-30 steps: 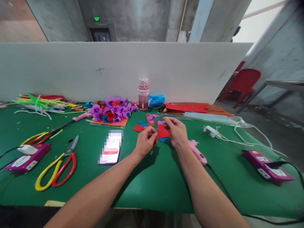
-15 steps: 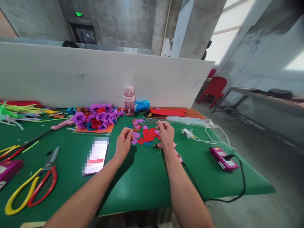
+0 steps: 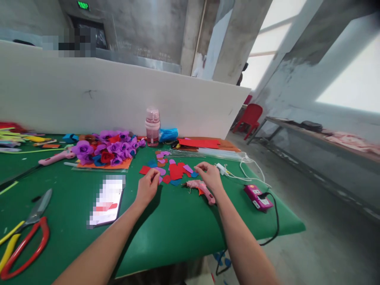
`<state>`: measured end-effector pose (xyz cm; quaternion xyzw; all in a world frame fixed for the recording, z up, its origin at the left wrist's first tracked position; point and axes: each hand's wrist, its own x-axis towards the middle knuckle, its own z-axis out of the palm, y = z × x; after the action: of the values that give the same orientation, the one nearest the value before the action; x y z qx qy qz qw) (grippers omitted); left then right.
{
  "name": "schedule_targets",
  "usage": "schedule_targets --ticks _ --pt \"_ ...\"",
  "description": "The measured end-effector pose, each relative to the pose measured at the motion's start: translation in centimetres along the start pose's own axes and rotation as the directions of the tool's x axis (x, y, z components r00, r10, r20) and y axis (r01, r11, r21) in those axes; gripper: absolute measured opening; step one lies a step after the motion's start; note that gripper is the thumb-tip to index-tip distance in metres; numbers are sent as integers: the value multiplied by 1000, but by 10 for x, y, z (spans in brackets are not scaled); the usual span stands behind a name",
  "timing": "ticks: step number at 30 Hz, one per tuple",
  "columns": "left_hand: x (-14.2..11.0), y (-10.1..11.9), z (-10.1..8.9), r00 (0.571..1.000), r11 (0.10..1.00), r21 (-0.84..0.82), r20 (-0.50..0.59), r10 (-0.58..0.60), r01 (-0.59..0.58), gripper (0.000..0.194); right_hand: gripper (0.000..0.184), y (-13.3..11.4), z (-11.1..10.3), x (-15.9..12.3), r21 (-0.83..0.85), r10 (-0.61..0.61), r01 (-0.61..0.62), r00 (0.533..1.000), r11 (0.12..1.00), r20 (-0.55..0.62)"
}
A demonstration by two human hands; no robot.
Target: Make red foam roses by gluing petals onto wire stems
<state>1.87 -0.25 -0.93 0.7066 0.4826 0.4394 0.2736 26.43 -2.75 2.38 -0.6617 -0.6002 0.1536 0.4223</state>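
Observation:
My left hand (image 3: 147,187) is closed in a pinch beside the left edge of a spread of small cut pieces. Whatever its fingers may hold is hidden. A red piece (image 3: 144,170) lies just beyond its knuckles. Across the spread, my right hand (image 3: 210,175) has thumb and forefinger brought together near a blue piece (image 3: 194,174) and a purple strip (image 3: 188,169); I cannot make out anything between them. Larger red pieces (image 3: 175,172) lie between both hands. A pink glue gun (image 3: 202,187) rests on the table below my right hand, its nozzle pointing left.
Purple, red and blue flowers (image 3: 109,147) are heaped behind a phone (image 3: 107,202). Scissors (image 3: 35,215) lie at left, near another pink glue gun (image 3: 56,157). A pink bottle (image 3: 152,128) stands by the white partition (image 3: 118,95). A magenta power box (image 3: 257,198) with a cord sits right.
The view has swung right. My right hand has moved rightward off the glue gun, which now shows more fully. The left hand has shifted slightly left of the pieces, uncovering a red one.

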Motion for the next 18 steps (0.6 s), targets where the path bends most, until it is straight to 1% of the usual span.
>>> schedule_targets --ticks 2,4,6,9,11,12,13,15,18 --pt "0 -3 0 1000 1000 8 -9 -2 2 21 20 2 -2 7 -186 -13 30 996 982 91" --pt "0 -3 0 1000 1000 -4 -28 -6 6 21 20 -1 2 17 -321 -26 94 978 942 209" --pt "0 -4 -1 999 1000 -23 -40 -8 7 21 17 -5 14 27 -377 -39 162 949 912 313" --pt "-1 -5 -1 1000 999 -47 -30 -1 -1 21 10 -10 38 40 -387 -43 222 906 895 422" --pt "-1 -6 0 1000 998 -58 -18 6 -7 21 5 -9 53 46 -400 -25 237 883 885 469" --pt "-1 -6 0 1000 998 -63 -14 9 -9 21 5 -8 58 49 -410 -10 235 876 881 481" --pt "-1 -6 0 1000 998 -66 -13 10 -11 21 10 -6 63 52 -420 8 227 873 879 489" --pt "-2 -6 0 1000 998 -69 -14 10 -11 20 15 -2 69 56 -433 39 207 869 878 493" --pt "-2 -4 0 1000 997 -79 -10 24 -25 20 9 4 71 60 -423 61 181 865 888 498"
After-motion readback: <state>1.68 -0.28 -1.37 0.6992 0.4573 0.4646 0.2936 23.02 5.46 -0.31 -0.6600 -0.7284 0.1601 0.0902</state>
